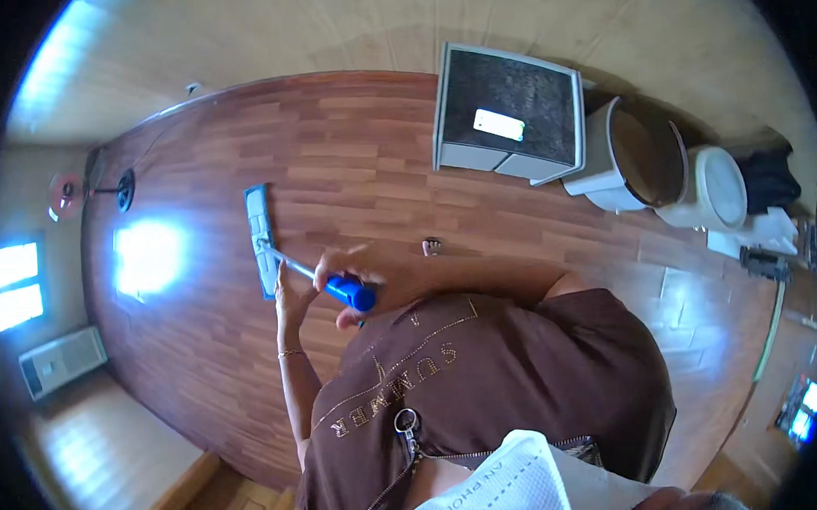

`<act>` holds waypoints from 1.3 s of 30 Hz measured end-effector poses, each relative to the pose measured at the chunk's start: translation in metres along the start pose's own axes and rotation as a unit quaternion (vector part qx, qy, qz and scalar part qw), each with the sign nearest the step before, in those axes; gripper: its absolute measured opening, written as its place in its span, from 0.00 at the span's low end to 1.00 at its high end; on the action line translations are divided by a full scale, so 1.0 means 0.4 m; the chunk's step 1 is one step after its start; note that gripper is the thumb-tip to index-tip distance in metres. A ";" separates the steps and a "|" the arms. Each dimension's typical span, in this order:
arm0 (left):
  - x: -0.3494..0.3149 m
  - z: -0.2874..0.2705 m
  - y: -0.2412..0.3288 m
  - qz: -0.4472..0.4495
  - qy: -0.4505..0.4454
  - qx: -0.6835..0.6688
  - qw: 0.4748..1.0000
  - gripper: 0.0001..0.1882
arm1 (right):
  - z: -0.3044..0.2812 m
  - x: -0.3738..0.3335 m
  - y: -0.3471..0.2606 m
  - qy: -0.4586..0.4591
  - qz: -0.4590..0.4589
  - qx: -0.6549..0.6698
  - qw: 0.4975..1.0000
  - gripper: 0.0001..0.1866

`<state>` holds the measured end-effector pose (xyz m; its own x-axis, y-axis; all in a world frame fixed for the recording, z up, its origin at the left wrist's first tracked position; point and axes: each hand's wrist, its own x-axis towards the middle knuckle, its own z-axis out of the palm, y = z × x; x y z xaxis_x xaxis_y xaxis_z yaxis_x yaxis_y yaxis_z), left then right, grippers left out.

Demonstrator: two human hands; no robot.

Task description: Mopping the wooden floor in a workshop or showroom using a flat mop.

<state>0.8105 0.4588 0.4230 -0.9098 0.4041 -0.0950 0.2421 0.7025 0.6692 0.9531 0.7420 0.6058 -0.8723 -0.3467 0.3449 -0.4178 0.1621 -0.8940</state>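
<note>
A flat mop runs out in front of me, its long rectangular head [258,216] resting on the wood-plank floor [350,166]. From the head a thin silvery pole [294,264] rises toward my body and ends in a blue grip [352,294]. My right hand [359,264] is closed around the pole's upper end, beside the blue grip. Farther down the pole, my left hand [293,292] is closed on it, some of its fingers hidden. The toes of one foot [432,247] show beyond my right forearm.
A low cabinet [510,79] with a phone [498,124] on top stands against the far wall. To its right are a large open bin [615,146] and a white lidded bucket [723,189]. At the left are a standing fan [125,190] and a white boxy unit [64,363].
</note>
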 end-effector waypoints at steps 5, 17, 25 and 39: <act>0.173 0.047 -0.051 0.089 0.048 0.021 0.995 0.28 | -0.062 -0.019 -0.017 0.027 -0.069 -0.036 0.997 0.23; 0.322 0.057 -0.017 0.195 -0.025 0.199 0.960 0.16 | -0.126 -0.027 -0.028 0.140 -0.052 -0.007 0.989 0.14; 0.337 0.144 0.096 0.214 -0.028 0.162 0.963 0.13 | -0.215 -0.104 0.009 0.153 -0.026 0.006 0.988 0.12; 0.275 0.328 0.359 0.106 -0.055 0.197 0.973 0.16 | -0.440 -0.272 -0.022 0.109 -0.153 0.013 0.982 0.14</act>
<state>0.7894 0.6810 0.4121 -0.7889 0.6096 -0.0777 0.5510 0.7577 0.3497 1.0070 0.9408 0.6265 -0.7413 -0.1683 0.6497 -0.6652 0.0560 -0.7445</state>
